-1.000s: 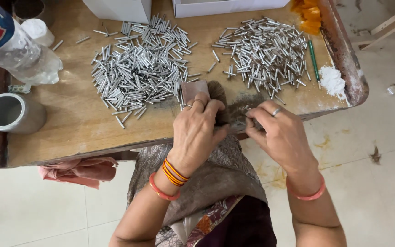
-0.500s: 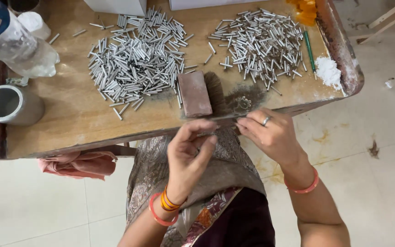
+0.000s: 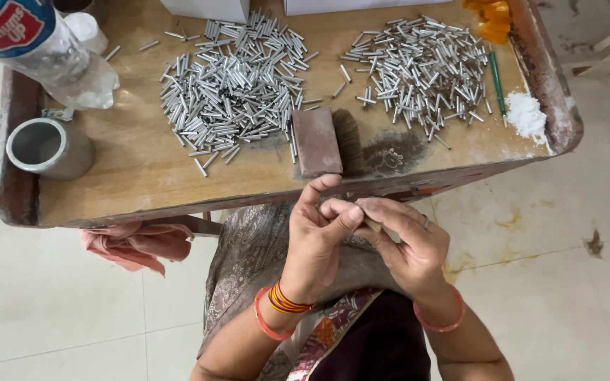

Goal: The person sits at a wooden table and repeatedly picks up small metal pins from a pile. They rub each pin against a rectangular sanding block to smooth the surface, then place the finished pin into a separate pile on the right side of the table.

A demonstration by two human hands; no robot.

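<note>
My left hand (image 3: 317, 236) and my right hand (image 3: 405, 240) meet over my lap, just below the near edge of the wooden table (image 3: 135, 176). Their fingertips pinch together around something small and dark that I cannot make out. A brown brush block (image 3: 316, 141) with dark bristles lies on the table just above my hands. Two heaps of short silver metal tubes lie farther back, a left pile (image 3: 231, 92) and a right pile (image 3: 421, 67).
A metal cup (image 3: 45, 147) stands at the table's left, with a plastic bottle (image 3: 44, 42) behind it. White powder (image 3: 527, 116) and a green stick (image 3: 497, 81) lie at the right end, orange material (image 3: 487, 17) behind. A pink cloth (image 3: 135, 243) hangs under the table.
My hands have drawn back from the table edge toward my lap and closed together. The brush block, earlier under my left hand, now lies uncovered on the table.
</note>
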